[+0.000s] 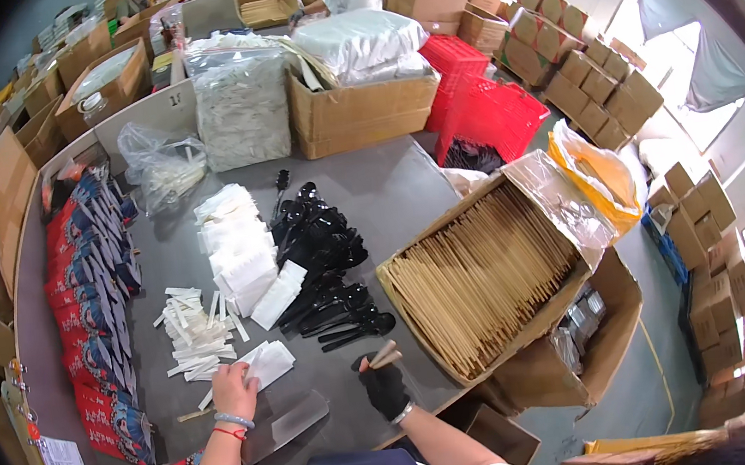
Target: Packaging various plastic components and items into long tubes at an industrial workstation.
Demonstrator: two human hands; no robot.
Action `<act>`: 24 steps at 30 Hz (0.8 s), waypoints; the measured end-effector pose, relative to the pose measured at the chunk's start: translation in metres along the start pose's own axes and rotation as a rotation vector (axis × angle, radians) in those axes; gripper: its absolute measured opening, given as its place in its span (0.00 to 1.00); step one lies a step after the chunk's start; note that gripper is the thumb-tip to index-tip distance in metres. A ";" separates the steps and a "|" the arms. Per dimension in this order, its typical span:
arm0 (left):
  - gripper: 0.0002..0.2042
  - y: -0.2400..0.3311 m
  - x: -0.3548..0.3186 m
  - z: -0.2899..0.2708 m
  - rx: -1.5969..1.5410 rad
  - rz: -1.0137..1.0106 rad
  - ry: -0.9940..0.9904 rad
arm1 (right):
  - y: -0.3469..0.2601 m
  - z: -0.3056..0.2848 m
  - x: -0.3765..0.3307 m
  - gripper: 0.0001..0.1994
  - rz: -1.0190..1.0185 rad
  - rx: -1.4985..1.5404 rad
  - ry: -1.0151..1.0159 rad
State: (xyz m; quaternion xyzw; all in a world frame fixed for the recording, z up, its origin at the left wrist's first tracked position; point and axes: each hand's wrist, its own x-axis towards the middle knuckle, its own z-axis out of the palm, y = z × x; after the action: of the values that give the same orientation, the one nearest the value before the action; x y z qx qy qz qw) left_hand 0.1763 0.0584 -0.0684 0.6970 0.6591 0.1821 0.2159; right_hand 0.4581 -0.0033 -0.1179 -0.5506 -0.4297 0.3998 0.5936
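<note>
My left hand (235, 393) has bent fingers at the edge of a flat white paper packet (270, 363), which it seems to pinch. Beside it lies a loose heap of slim white packets (195, 338). Farther off are an overlapping stack of white paper packets (237, 244) and a pile of black plastic spoons (323, 248). My right hand (384, 387), in a black fingerless glove, is on the near side of the spoons. Its bare fingers are together; whatever they grip is hard to make out. A clear plastic sheet (296, 425) lies between my forearms.
Red and blue printed packages (92, 332) line the left edge. On the right, an open carton (387, 277) holds rows of thin brown wrapped pieces. A clear bag (162, 165), a stuffed bag (241, 109) and a cardboard box (358, 113) stand behind; red crates (488, 116) are beyond.
</note>
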 end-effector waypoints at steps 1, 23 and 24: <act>0.17 0.002 -0.006 -0.010 0.071 0.071 0.107 | -0.021 0.004 0.010 0.03 -0.100 -0.127 -0.044; 0.22 0.005 -0.009 -0.010 0.123 0.043 0.007 | -0.073 -0.180 0.117 0.08 0.180 -0.990 0.228; 0.22 0.007 -0.010 -0.011 0.119 0.029 0.012 | -0.073 -0.182 0.119 0.09 0.224 -0.973 0.228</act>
State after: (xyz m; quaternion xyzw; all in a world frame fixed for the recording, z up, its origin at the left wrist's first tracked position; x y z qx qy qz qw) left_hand 0.1756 0.0492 -0.0554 0.7170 0.6599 0.1498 0.1673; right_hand 0.6681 0.0476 -0.0408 -0.8459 -0.4370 0.1519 0.2654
